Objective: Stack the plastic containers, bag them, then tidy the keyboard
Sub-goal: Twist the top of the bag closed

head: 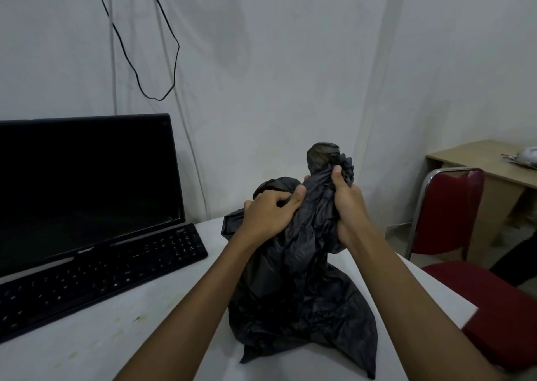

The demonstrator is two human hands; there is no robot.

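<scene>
A black plastic bag (305, 299) stands bulging on the white table (96, 348), its top gathered upward. My left hand (268, 210) grips one bunched handle of the bag on the left. My right hand (345, 203) grips the other gathered part higher up, thumb pressed on the plastic. The containers are hidden inside the bag. A black keyboard (96, 276) lies slanted on the table to the left, apart from both hands.
A black monitor (87, 183) stands behind the keyboard at the left. A red chair (453, 220) sits beside the table's right edge, with a wooden desk (488, 171) behind it. A black cable (139, 46) hangs on the white wall.
</scene>
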